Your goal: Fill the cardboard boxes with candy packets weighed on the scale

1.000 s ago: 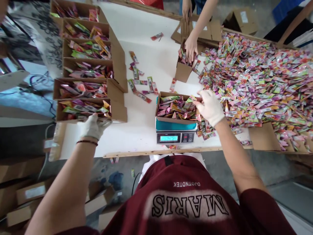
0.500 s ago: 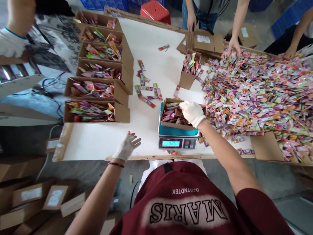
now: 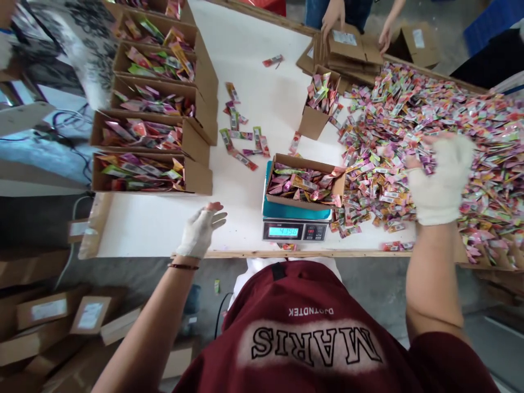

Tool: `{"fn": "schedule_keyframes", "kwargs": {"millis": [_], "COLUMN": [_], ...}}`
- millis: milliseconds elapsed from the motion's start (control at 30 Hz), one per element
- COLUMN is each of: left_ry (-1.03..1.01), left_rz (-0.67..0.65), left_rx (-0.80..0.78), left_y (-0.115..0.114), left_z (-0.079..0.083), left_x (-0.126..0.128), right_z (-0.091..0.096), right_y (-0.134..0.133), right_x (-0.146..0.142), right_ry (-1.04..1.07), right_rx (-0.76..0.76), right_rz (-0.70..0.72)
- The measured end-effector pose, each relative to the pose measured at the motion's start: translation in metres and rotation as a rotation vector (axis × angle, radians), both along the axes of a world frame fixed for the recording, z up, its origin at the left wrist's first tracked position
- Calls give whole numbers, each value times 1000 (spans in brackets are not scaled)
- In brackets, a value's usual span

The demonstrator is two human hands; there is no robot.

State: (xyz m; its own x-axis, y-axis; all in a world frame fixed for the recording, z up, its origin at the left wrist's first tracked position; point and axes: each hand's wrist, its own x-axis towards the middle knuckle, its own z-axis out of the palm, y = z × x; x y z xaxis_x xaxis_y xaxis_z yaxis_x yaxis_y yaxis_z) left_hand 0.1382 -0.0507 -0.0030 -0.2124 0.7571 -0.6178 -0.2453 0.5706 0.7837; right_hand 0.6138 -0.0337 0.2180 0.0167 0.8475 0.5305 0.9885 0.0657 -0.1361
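My left hand, in a white glove with bare fingertips, hovers over the table's front part, fingers stretched out and holding nothing. To its right a digital scale with a teal top bears an open cardboard box of small colourful packets. My right hand, gloved too and blurred, is above the large heap of packets on the right. Its thumb stands apart from the fingers, and no packet shows between them. Whether the fingertips touch the heap I cannot tell.
Several filled boxes stand in a row at left. Another filled box is behind the scale. Loose packets lie mid-table. Across the table, a co-worker's hands are at flattened cardboard. Cartons lie on the floor.
My right hand has left the box on the scale and moved right, over the heap. My left hand has shifted slightly left. The co-worker's hand has gone from the heap to the cardboard.
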Motion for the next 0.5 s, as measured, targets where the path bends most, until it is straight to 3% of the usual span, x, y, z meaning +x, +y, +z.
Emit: {"fn": "schedule_keyframes", "kwargs": {"millis": [100, 200, 267, 367, 500], "left_ry": [18, 27, 43, 56, 49], "left_rz": [-51, -127, -176, -212, -198], "left_rx": [125, 243, 286, 297, 266], "left_y": [18, 27, 25, 18, 8], "left_z": [22, 47, 59, 66, 63], "left_x": [13, 29, 36, 42, 43], "right_z": [-29, -66, -89, -113, -122], "right_y": [27, 57, 73, 83, 81], "right_x": [-60, -122, -147, -157, -146], "right_ry": [10, -92, -181, -297, -276], "right_rx": [-190, -438, -547, -669, -726], "right_rz": [270, 393, 403, 369, 402]}}
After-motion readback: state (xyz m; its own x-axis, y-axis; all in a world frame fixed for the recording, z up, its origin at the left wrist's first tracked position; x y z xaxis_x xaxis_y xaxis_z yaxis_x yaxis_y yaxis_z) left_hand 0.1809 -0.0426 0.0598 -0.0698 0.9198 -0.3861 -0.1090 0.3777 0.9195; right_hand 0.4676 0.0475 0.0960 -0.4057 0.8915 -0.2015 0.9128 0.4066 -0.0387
